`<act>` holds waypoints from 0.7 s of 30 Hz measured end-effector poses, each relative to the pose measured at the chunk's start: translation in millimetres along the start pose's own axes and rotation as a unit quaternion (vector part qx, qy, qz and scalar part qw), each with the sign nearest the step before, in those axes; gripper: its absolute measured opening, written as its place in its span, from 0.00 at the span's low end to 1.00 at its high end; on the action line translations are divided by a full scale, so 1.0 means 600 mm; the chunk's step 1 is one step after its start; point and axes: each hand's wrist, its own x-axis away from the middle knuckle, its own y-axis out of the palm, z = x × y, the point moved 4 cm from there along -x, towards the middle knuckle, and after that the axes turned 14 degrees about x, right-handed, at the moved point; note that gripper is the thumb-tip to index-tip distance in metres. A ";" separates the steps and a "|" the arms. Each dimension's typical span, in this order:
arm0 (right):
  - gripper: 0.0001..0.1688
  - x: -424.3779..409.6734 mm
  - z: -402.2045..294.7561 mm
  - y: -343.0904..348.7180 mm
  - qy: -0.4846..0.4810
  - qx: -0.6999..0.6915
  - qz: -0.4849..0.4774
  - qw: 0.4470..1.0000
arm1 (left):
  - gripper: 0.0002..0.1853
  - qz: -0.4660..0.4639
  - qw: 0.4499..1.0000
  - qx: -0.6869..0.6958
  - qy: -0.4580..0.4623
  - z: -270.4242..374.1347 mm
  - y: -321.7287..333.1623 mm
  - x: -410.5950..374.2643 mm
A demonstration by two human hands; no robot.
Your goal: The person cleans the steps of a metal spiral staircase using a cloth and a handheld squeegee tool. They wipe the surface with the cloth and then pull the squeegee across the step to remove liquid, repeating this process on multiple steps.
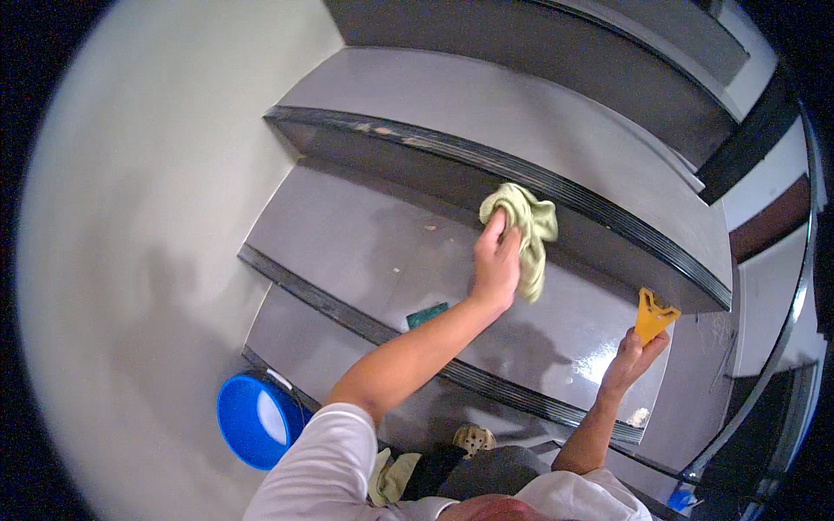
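My left hand point(498, 267) grips a bunched light green cloth point(528, 225) in front of a stair riser, just below the dark ribbed nosing point(456, 151) of the step above. Whether the cloth touches the riser I cannot tell. Over to the right, my right hand point(632, 365) is closed around the handle of a yellow scraper point(653, 319). Its wide head points up toward the right end of the same riser. A green scouring pad point(427, 315) lies on the grey tread point(339, 215), near its front edge and beside my left forearm.
A blue bucket point(238, 417) with a white-gripped handle stands by the left wall point(150, 163). Another pale cloth point(394, 475) is low by my legs, near a perforated clog point(474, 440). Whitish debris point(640, 417) sits at the tread's right front corner. A curved railing point(772, 371) borders the right.
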 end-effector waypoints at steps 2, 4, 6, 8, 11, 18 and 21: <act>0.16 -0.005 -0.038 0.029 -0.083 0.042 -0.056 0.994 | 0.16 0.049 0.998 0.035 0.017 0.086 -0.042 0.036; 0.17 0.006 -0.072 0.078 -0.107 0.116 -0.135 0.978 | 0.17 0.105 0.990 0.063 0.071 0.170 -0.118 0.050; 0.21 0.014 -0.116 0.159 -0.218 0.188 -0.271 0.919 | 0.17 0.149 0.957 -0.144 0.205 0.255 -0.223 0.052; 0.25 0.033 -0.099 0.262 -0.158 0.184 -0.378 0.893 | 0.18 0.175 0.838 -0.420 0.301 0.293 -0.333 0.043; 0.24 0.028 -0.103 0.355 -0.272 0.352 -0.291 0.847 | 0.19 0.154 0.706 -0.632 0.279 0.282 -0.412 0.022; 0.23 0.053 -0.282 0.595 -0.295 0.288 -0.333 0.848 | 0.20 0.161 0.574 -0.765 0.244 0.234 -0.419 0.017; 0.22 0.083 -0.270 0.624 -0.258 0.302 -0.306 0.865 | 0.19 0.178 0.580 -0.763 0.222 0.240 -0.445 0.013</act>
